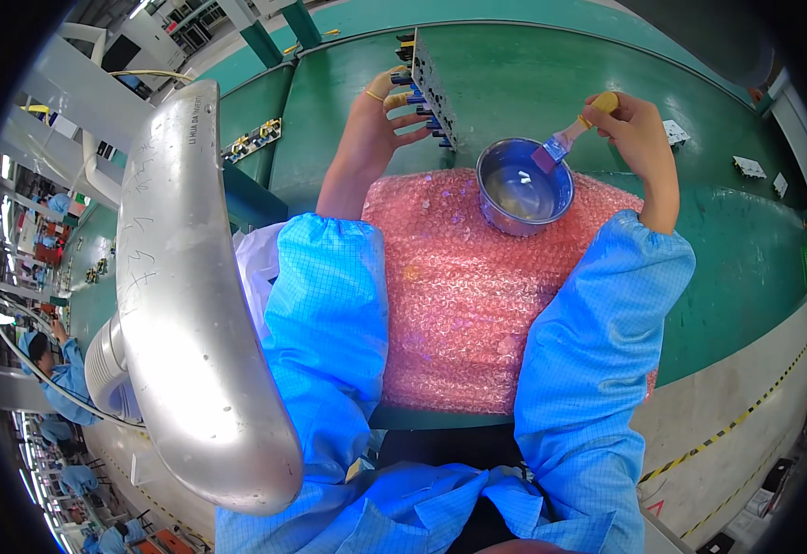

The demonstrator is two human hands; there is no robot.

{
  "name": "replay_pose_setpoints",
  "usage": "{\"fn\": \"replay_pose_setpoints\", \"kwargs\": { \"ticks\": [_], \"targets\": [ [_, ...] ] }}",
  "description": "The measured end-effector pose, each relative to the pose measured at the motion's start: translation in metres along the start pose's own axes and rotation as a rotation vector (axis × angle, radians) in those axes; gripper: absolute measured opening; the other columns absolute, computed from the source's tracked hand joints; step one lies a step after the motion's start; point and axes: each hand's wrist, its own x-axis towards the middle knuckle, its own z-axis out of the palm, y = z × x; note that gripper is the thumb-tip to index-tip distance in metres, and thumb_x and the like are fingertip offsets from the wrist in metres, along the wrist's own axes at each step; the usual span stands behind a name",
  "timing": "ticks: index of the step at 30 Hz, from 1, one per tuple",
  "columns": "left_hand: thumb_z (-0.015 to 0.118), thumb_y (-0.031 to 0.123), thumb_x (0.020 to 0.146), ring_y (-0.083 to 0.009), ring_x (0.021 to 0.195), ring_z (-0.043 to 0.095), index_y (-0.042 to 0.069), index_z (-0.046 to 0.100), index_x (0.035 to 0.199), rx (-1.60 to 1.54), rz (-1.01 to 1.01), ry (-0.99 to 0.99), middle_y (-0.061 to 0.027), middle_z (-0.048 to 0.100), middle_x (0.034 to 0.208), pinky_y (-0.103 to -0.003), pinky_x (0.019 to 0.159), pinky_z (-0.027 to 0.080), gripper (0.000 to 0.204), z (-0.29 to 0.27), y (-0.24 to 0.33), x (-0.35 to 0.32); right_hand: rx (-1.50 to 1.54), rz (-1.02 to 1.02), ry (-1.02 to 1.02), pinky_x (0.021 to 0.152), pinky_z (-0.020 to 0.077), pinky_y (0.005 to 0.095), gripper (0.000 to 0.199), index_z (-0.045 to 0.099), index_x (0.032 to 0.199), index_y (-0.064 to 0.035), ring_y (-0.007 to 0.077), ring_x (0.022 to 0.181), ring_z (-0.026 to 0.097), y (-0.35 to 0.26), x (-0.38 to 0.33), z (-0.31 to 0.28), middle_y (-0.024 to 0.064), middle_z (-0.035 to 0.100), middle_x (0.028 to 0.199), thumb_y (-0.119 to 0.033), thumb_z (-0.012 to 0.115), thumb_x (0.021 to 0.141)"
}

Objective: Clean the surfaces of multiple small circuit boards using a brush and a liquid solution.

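In the head view, the person's left hand (380, 115) holds a circuit board (431, 88) upright on its edge at the far side of a pink bubble-wrap sheet (459, 295). The fingers are spread and curled around the near face of the board, where blue and dark connector parts stick out toward them; the thumb side is partly hidden behind the board. The board's long axis runs away from the person, tilting slightly right toward the bottom.

The right hand (639, 138) pinches the yellow handle of a small brush (570, 137) between thumb and forefingers, the other fingers folded in. The brush slopes down and to the left, its purple bristles sitting just over the rim of a round metal bowl (523, 189) that rests on the bubble wrap. A little clear liquid shows in the bowl's bottom.

The board lies to the left of the bristles and slightly farther from the person, near but apart; the bowl's rim sits between brush tip and board's lower end. The right hand is the nearer to the bowl, the left to the board.

Around them: a green work table (717, 268), small white parts (750, 166) at its right, another board (255, 138) at the left, and a large curved silver duct (182, 305) beside the left sleeve.
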Motion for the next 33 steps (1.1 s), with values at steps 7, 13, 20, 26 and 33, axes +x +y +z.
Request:
{"fn": "replay_pose_setpoints", "kwargs": {
  "ticks": [7, 13, 20, 26, 33],
  "targets": [
    [0.056, 0.047, 0.089, -0.0286, 0.101, 0.058, 0.015, 0.051, 0.125, -0.021, -0.01, -0.016, -0.0103, 0.052, 0.11, -0.043, 0.087, 0.05, 0.049, 0.002, 0.001, -0.001, 0.044, -0.032, 0.068, 0.061, 0.0421, 0.0213, 0.024, 0.069, 0.104, -0.002, 0.007, 0.071, 0.055, -0.007, -0.005, -0.007, -0.0002, 0.066, 0.084, -0.019, 0.066, 0.088],
    [0.055, 0.046, 0.09, -0.0292, 0.102, 0.058, 0.014, 0.051, 0.125, -0.02, -0.008, 0.005, -0.0109, 0.054, 0.11, -0.044, 0.088, 0.05, 0.048, 0.002, 0.002, -0.003, 0.156, -0.047, 0.089, 0.064, 0.0456, 0.022, 0.027, 0.068, 0.105, -0.0008, 0.0066, 0.073, 0.056, -0.023, -0.016, -0.011, 0.0007, 0.066, 0.087, -0.023, 0.067, 0.089],
    [0.055, 0.046, 0.09, -0.0291, 0.102, 0.058, 0.013, 0.051, 0.124, -0.043, 0.004, -0.024, -0.0112, 0.054, 0.11, -0.044, 0.088, 0.051, 0.047, 0.007, -0.003, -0.002, 0.235, -0.065, -0.05, 0.071, 0.0476, 0.0217, 0.026, 0.067, 0.103, -0.0006, 0.008, 0.076, 0.057, -0.027, -0.014, -0.006, 0.0022, 0.065, 0.088, -0.023, 0.068, 0.09],
    [0.054, 0.045, 0.091, -0.0304, 0.103, 0.058, 0.014, 0.05, 0.125, -0.058, -0.007, -0.039, -0.0123, 0.053, 0.112, -0.044, 0.089, 0.05, 0.047, 0.007, -0.004, 0.0, 0.141, 0.069, -0.051, 0.078, 0.0484, 0.0222, 0.026, 0.065, 0.109, -0.0004, 0.0101, 0.084, 0.06, -0.019, -0.005, 0.004, 0.0033, 0.066, 0.093, -0.019, 0.066, 0.091],
    [0.054, 0.044, 0.091, -0.0326, 0.105, 0.057, 0.013, 0.048, 0.128, -0.074, 0.007, -0.061, -0.0142, 0.05, 0.116, -0.046, 0.091, 0.05, 0.049, 0.003, -0.008, 0.003, 0.289, 0.081, -0.088, 0.079, 0.0468, 0.0215, 0.029, 0.065, 0.114, -0.0009, 0.0094, 0.089, 0.06, 0.011, 0.004, 0.004, 0.0051, 0.069, 0.1, -0.018, 0.064, 0.091]
  ]
}}
